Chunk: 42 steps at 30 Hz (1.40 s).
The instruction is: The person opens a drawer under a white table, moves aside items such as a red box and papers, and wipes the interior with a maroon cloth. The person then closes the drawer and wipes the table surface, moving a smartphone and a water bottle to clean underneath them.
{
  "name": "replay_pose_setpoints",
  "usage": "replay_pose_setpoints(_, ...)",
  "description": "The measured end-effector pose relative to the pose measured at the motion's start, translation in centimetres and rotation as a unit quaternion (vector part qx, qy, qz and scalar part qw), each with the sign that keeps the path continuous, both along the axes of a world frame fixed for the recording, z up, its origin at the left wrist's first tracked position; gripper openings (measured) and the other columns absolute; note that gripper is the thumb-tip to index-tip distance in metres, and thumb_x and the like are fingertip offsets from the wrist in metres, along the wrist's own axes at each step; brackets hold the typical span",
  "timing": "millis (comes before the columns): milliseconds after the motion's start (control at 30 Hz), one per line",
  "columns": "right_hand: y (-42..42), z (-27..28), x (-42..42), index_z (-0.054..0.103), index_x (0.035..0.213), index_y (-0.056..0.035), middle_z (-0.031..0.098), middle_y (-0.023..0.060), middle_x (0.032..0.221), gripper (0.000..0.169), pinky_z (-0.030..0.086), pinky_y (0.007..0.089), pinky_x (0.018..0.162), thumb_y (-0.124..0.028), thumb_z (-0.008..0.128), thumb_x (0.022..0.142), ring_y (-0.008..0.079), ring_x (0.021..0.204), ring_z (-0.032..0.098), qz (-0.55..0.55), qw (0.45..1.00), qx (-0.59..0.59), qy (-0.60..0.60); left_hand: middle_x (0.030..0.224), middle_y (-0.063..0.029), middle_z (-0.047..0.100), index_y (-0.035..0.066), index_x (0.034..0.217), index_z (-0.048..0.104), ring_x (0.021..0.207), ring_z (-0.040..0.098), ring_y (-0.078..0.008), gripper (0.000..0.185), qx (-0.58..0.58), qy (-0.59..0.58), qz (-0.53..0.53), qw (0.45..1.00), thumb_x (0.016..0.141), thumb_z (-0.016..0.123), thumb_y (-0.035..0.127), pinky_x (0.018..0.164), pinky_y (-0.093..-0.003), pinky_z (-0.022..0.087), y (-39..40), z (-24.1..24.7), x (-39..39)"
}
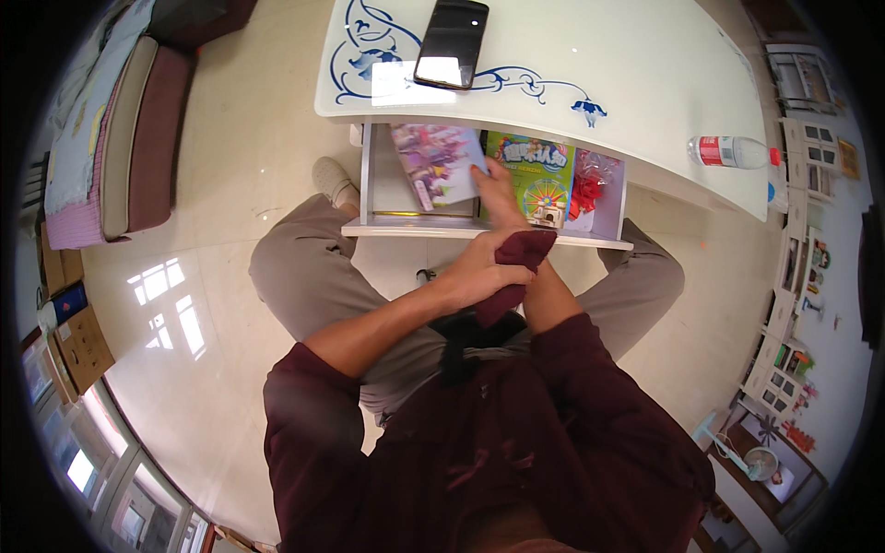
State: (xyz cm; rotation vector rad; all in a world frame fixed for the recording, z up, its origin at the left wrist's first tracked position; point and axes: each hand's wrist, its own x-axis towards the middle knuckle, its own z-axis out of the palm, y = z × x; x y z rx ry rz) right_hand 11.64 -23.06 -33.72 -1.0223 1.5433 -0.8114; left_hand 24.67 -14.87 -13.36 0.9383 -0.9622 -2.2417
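Note:
My right hand [496, 186] grips the right edge of a book with a pink and purple castle cover [437, 162], tilted over the left part of an open drawer [415, 226]. My left hand [477, 273] holds a dark red cloth [515, 266] just in front of the drawer and crosses beside my right wrist. In the drawer's right part lies a green illustrated book [531, 173] with a Ferris wheel on it. Right of that book are red items in clear plastic wrap [588, 190].
The glass-topped table [643, 76] bears a black smartphone [451, 45] and, at its right, a lying plastic bottle with a red cap [733, 152]. A cushioned sofa [148, 138] stands at the left, with cardboard boxes [83, 349] below it. My knees flank the drawer.

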Motion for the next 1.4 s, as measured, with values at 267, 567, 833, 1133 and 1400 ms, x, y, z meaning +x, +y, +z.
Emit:
replay_pose_setpoints(267, 3.4, 3.8, -17.1, 0.066, 0.101, -0.0070, 0.064, 0.0015, 0.083, 0.012, 0.045, 0.0259, 0.059, -0.010, 0.060, 0.091, 0.0108, 0.062, 0.051, -0.193, 0.980, 0.052, -0.014, 0.097, -0.0054, 0.065, 0.003, 0.122, 0.057, 0.085, 0.061, -0.0122, 0.045, 0.009, -0.003, 0.009, 1.000, 0.078, 0.065, 0.006, 0.077, -0.0276, 0.050, 0.4, -0.4, -0.6)
replay_pose_setpoints(567, 0.5, -2.1, -20.8, 0.067, 0.101, 0.0010, 0.069, 0.0208, 0.102, 0.044, 0.052, 0.0442, 0.083, -0.038, 0.070, 0.080, 0.0376, 0.096, 0.066, -0.079, 0.880, 0.143, 0.445, 0.099, -0.0068, 0.065, 0.002, 0.119, 0.057, 0.090, 0.062, -0.0144, 0.042, -0.004, -0.057, -0.044, 0.997, 0.078, 0.064, 0.006, 0.081, -0.0295, 0.050, 0.8, -2.2, -2.1)
replay_pose_setpoints(833, 0.9, 3.7, -17.1, 0.068, 0.105, -0.0012, 0.066, 0.0229, 0.112, 0.051, 0.051, 0.0453, 0.089, -0.044, 0.068, 0.077, 0.0381, 0.105, 0.064, 0.062, 0.849, 0.223, 0.474, 0.096, -0.0048, 0.065, 0.004, 0.118, 0.060, 0.085, 0.060, -0.0119, 0.042, 0.001, -0.032, -0.024, 0.999, 0.077, 0.067, 0.010, 0.077, -0.0278, 0.049, 1.0, -1.3, -1.7)
replay_pose_setpoints(1133, 1.2, 1.9, -16.2, 0.065, 0.085, 0.0102, 0.067, 0.0281, 0.100, 0.065, 0.051, 0.0443, 0.088, -0.052, 0.074, 0.068, 0.0408, 0.099, 0.065, 0.007, 0.866, 0.122, 0.484, 0.097, -0.0047, 0.065, 0.003, 0.120, 0.060, 0.085, 0.060, -0.0122, 0.044, 0.004, -0.016, -0.015, 1.000, 0.076, 0.067, 0.010, 0.077, -0.0277, 0.050, 0.9, -0.8, -1.5)
replay_pose_setpoints(1400, -0.1, 1.4, -17.1, 0.065, 0.085, 0.0063, 0.069, 0.0188, 0.076, 0.066, 0.053, 0.0380, 0.069, -0.053, 0.082, 0.063, 0.0274, 0.070, 0.069, 0.013, 0.907, 0.218, 0.361, 0.097, -0.0061, 0.065, 0.002, 0.120, 0.059, 0.084, 0.060, -0.0129, 0.046, 0.011, -0.026, -0.023, 0.999, 0.076, 0.067, 0.010, 0.076, -0.0279, 0.050, 1.1, -0.8, -1.4)
